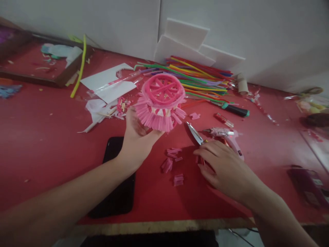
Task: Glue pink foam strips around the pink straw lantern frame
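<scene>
My left hand (137, 142) grips a pink fringed piece (159, 121), raised over the middle of the red table (43, 147). Its wheel-like top faces me; the fringe hides most of my fingertips, and I can't make out how the underside is built.

My right hand (222, 168) curls over the handle end of the scissors (194, 133), nearer the table's front edge. The blades poke out ahead, but the handles are covered, so I can't tell whether I'm clasping them or just resting there. A pink glue gun (232, 135) lies just beyond, partly behind that hand.

Pink scraps (167, 165) lie between my hands. My left forearm (77, 192) crosses a black phone (120, 197), hiding its middle. Along the table's back edge, the fringed piece covers part of the coloured stems (205, 80). Near the front edge, far right, a maroon thing (304, 185) is too blurred to name.
</scene>
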A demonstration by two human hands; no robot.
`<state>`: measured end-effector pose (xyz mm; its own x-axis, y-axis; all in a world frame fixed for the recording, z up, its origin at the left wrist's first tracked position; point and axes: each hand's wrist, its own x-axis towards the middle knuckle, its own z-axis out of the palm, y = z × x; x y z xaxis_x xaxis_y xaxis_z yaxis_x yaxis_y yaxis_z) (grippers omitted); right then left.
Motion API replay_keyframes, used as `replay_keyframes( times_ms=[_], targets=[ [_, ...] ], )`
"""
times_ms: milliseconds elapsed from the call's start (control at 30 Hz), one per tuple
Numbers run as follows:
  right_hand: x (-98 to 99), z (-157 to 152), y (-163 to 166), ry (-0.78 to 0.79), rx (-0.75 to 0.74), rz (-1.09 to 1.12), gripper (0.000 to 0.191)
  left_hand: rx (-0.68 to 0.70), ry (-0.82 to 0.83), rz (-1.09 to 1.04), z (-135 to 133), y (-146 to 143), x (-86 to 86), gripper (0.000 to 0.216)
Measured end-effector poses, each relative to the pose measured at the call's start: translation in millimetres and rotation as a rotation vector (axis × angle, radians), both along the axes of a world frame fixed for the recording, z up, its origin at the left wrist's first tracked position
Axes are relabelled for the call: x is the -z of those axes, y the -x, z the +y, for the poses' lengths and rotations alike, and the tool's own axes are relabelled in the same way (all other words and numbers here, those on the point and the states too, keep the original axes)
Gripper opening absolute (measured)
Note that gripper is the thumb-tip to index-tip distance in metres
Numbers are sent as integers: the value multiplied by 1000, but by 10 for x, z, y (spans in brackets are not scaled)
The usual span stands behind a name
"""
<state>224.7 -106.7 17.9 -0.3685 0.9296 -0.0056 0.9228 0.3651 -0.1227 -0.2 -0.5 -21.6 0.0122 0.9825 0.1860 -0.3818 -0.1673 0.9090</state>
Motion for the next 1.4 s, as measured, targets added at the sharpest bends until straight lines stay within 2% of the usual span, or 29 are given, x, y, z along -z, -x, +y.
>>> replay_keyframes(
  times_ms=[133, 233, 367, 433, 500, 600, 667, 767, 933, 1167, 1400],
  targets=[
    [22, 71, 63, -11, -12, -51, 13, 16, -27, 10, 8, 5, 18, 63],
    [0, 154, 57, -1, -72, -28, 17, 24, -31, 18, 2, 8, 16, 60],
    [-149, 221, 130, 31, -170, 185, 12, 9, -35, 9, -19, 3, -5, 60],
    [-233, 238, 206, -73, -154, 339, 13, -13, -40, 21, -30, -1, -19, 61],
    [-283, 253, 296, -258, -105, 460, 13, -24, -43, 31, -42, -3, -38, 62],
    [-261, 268, 431, -484, 43, 584, 16, -7, -55, 32, -63, 0, -73, 66],
    [-203, 267, 512, -537, 142, 662, 19, -7, -61, 58, -77, 2, -89, 69],
    [-130, 253, 609, -544, 204, 739, 17, -24, -105, 91, -90, -2, -83, 71],
    [-146, 242, 697, -590, 194, 662, 10, -40, -144, 118, -93, -18, -46, 73],
    [-158, 231, 697, -637, 155, 636, 16, -14, -154, 163, -101, -11, -73, 73],
    [-142, 240, 688, -666, 99, 609, 22, 21, -154, 109, -118, -7, -67, 74]
  ],
)
